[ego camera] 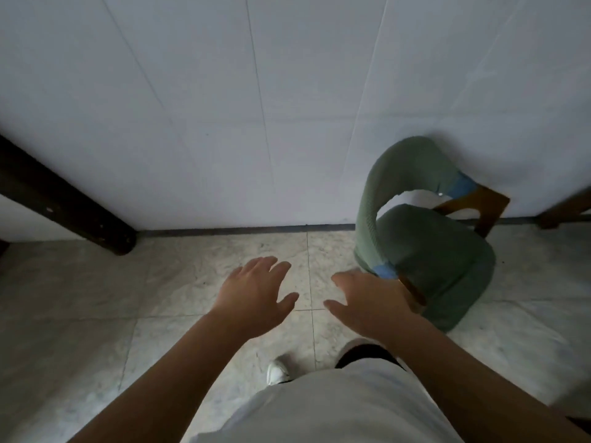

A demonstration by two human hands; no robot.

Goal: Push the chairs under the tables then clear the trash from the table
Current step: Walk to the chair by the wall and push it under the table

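- We stand facing a pale tiled wall [224,107], looking down at a marbled tile floor [96,298]; a white shoe [277,372] shows below our hands.
- Step in hand, as we judge it: the first half of the task — pushing chairs in. No trash and no tabletop are in view, so the clearing step looks not yet begun.
- The green chair [441,251] sits on the floor to our right, close to the wall, its curved upholstered back toward us and left, wooden frame showing at the far arm and near our wrist. Blue patches mark the ends of the back cushion.
- A dark table leg [64,199] slants in at the left, well apart from the chair; another dark wooden piece [566,209] enters at the far right, just beyond the chair — likely the table it belongs under, though we cannot confirm that.
- Left hand [256,295]: spread wide, palm down, holding nothing, over bare floor.
- Right hand [371,302]: also spread and empty, its outer edge beside the chair's near arm; we cannot tell whether it touches.
- Next move, in our judgement: turn right, take the chair back with both hands, square it to its table and slide it in.
- Risk: legs may snag on tile joints.
- Writing, brands, labels: none readable anywhere in view.
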